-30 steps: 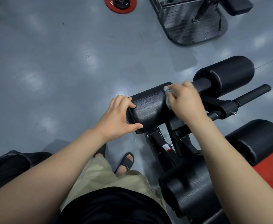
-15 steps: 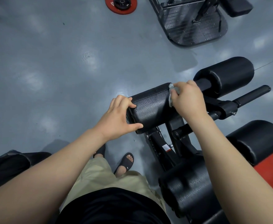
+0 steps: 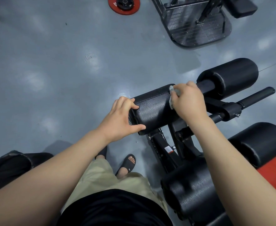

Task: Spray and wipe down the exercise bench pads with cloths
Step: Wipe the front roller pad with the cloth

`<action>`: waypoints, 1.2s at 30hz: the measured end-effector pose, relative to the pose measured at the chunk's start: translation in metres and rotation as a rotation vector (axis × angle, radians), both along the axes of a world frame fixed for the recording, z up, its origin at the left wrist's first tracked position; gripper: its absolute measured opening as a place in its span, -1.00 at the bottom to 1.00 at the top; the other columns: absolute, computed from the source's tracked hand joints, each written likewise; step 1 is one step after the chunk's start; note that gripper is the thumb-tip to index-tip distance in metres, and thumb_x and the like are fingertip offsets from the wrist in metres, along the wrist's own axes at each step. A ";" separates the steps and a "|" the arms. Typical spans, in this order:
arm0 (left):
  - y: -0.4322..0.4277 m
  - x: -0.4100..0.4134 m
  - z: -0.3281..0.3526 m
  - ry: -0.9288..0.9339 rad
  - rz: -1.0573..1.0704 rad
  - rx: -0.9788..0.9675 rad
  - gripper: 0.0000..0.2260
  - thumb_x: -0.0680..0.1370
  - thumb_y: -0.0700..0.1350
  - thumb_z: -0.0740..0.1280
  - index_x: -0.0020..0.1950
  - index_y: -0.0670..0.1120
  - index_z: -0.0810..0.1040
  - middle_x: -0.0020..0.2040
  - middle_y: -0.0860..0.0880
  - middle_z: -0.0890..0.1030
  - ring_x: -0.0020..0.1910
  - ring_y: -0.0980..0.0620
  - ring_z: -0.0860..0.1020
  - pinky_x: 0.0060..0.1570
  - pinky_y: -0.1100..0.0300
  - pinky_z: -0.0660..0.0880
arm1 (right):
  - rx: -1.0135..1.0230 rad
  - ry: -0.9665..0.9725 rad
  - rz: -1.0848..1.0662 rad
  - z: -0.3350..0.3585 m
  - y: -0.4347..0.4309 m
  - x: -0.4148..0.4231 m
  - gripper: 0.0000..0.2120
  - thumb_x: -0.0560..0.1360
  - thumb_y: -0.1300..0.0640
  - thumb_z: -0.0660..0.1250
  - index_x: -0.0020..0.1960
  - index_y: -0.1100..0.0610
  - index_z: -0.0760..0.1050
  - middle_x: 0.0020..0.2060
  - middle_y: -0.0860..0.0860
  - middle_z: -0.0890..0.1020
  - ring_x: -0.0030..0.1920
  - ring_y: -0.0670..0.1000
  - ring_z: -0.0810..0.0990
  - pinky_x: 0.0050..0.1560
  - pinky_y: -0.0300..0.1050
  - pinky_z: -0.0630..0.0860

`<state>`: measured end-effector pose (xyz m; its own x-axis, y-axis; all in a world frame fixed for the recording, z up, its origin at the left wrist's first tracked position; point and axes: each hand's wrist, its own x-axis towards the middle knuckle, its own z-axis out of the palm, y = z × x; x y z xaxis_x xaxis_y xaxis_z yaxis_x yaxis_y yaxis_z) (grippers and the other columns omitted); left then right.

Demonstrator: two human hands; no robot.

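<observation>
Though droplet-speckled — black textured pad

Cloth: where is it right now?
Head view, right of centre: the grey cloth is bunched under the right hand, pressed on the right end of the roller pad.

open floor left of roller pad; second roller blocks right.
</observation>
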<state>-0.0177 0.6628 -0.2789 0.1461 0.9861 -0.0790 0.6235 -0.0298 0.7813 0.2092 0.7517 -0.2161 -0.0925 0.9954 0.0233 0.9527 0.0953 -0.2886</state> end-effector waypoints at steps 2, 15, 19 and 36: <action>-0.001 0.000 -0.001 -0.011 0.005 0.000 -0.40 0.33 0.15 0.62 0.24 0.04 0.43 0.30 0.12 0.33 0.39 0.32 0.19 0.28 0.23 0.28 | 0.026 0.003 0.051 -0.001 -0.009 -0.013 -0.79 0.60 0.10 0.29 -0.06 0.22 0.60 -0.17 0.10 0.43 -0.24 0.28 0.52 -0.17 0.09 0.52; -0.001 -0.001 -0.003 -0.028 -0.007 0.000 -0.41 0.33 0.18 0.61 0.23 0.09 0.42 0.28 0.20 0.30 0.48 0.24 0.22 0.27 0.21 0.29 | -0.040 -0.005 -0.086 0.005 0.009 0.023 -0.75 0.62 0.11 0.29 0.15 0.27 0.60 0.04 0.25 0.52 -0.04 0.32 0.55 0.01 0.01 0.44; -0.002 0.000 -0.005 -0.040 0.006 0.014 -0.40 0.33 0.15 0.63 0.23 0.07 0.42 0.28 0.18 0.31 0.46 0.25 0.23 0.28 0.24 0.28 | -0.004 0.002 0.023 0.002 -0.013 -0.008 -0.80 0.57 0.15 0.33 0.09 0.25 0.62 -0.04 0.22 0.52 -0.12 0.30 0.56 -0.06 0.06 0.52; -0.003 -0.002 -0.006 -0.023 -0.005 -0.008 -0.39 0.33 0.19 0.61 0.25 0.06 0.43 0.29 0.20 0.29 0.47 0.21 0.23 0.31 0.28 0.24 | -0.072 0.099 0.295 0.002 -0.035 -0.043 -0.76 0.54 0.11 0.35 0.16 0.18 0.63 -0.07 0.11 0.51 -0.18 0.21 0.58 -0.15 -0.04 0.51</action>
<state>-0.0198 0.6601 -0.2848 0.1529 0.9847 -0.0835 0.6052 -0.0265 0.7956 0.1664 0.7164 -0.2146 -0.3779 0.9256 -0.0233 0.8541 0.3387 -0.3947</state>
